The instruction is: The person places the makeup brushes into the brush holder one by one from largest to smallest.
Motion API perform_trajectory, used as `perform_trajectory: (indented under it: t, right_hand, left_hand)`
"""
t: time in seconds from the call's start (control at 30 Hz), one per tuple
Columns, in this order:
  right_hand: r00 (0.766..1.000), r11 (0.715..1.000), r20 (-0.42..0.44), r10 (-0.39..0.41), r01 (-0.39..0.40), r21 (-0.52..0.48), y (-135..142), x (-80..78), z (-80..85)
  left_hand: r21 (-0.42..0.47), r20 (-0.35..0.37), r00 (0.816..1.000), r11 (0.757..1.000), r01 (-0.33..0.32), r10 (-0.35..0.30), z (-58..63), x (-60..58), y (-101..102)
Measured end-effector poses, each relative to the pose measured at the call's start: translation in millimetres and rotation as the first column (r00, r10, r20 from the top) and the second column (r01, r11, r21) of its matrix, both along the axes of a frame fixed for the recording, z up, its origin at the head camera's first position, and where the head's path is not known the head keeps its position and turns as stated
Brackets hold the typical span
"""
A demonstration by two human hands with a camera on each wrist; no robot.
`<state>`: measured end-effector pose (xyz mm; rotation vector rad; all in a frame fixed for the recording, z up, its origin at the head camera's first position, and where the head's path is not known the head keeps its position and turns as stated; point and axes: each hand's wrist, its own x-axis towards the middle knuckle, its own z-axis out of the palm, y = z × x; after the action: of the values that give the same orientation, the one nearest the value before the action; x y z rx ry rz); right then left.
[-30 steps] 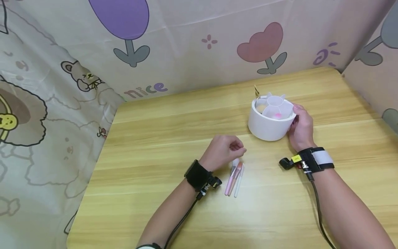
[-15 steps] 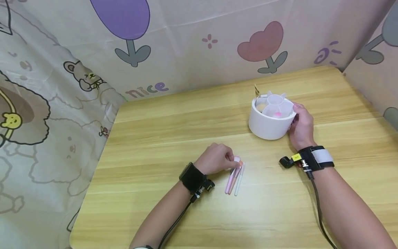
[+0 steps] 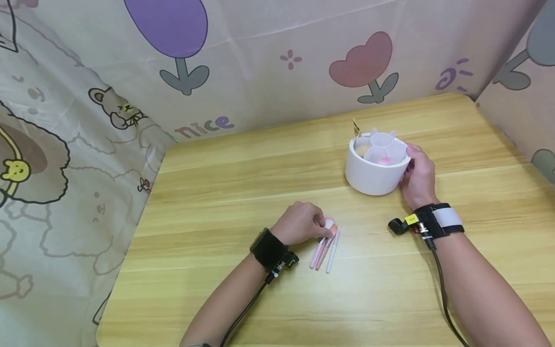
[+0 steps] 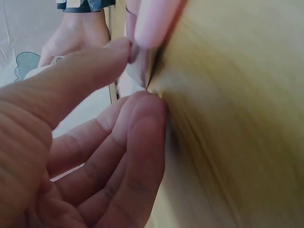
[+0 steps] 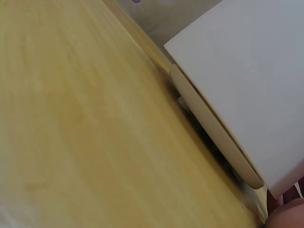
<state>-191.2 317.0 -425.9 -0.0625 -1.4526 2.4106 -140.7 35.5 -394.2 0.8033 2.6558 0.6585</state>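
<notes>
In the head view, a few makeup brushes lie side by side: a pink-handled brush [image 3: 316, 254], a rose-handled brush [image 3: 322, 259] and a thin white-handled brush [image 3: 331, 255]. My left hand [image 3: 300, 223] reaches over them from the left, thumb and fingertips pinching a brush near its bristle end. The left wrist view shows the thumb against the metal collar of a pink brush [image 4: 154, 21], close over the wood. My right hand [image 3: 418, 178] holds the right side of a round white organizer [image 3: 375, 178], thumb at the rim. Its far fingers are hidden.
Inside the organizer stand clear dividers [image 3: 382, 140], a pink item and a gold-coloured piece [image 3: 356, 128]. A beige base [image 5: 213, 130] shows beneath it in the right wrist view. The wooden table [image 3: 217, 193] meets a patterned cloth [image 3: 260, 58] behind.
My left hand has come down and slightly left from above the brushes onto their bristle ends. The two coloured handles have shifted slightly left. My right hand stays on the organizer.
</notes>
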Motion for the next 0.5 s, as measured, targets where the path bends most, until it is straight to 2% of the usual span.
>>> perform_trajectory:
  t: [0.23,0.5]
  right_hand:
    - [1.000,1.000,-0.016,0.006,-0.005,0.003,0.2,-0.3,0.0]
    - [1.000,1.000,-0.008,0.019,-0.019,0.013,1.3,1.0,0.6]
  left_hand:
    - [-0.001,-0.002,1.000,1.000,0.012,-0.012,2.2,1.5,-0.6]
    - [0.041,0.009,1.000,0.999,0.004,-0.004,1.7,4.2,0.1]
